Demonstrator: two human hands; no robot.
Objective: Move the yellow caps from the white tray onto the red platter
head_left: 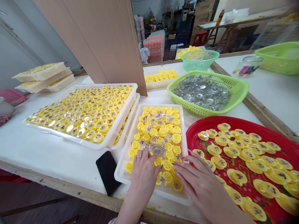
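Note:
A white tray [185,130] in front of me holds several yellow round caps [168,146] and some clear plastic pieces [157,150]. My left hand [144,169], with a ring on one finger, lies palm down over the caps at the tray's near end, fingers spread. My right hand [198,180] reaches in from the right, its fingertips on the caps at the tray's near right part, fingers stretched out. Neither hand visibly grips anything.
A red tray [210,123] with finished yellow caps lies at right. A green basket [238,90] of clear pieces stands behind. Stacked white trays [112,137] full of caps are at left, a black phone [107,172] by the table edge, cardboard [105,40] upright behind.

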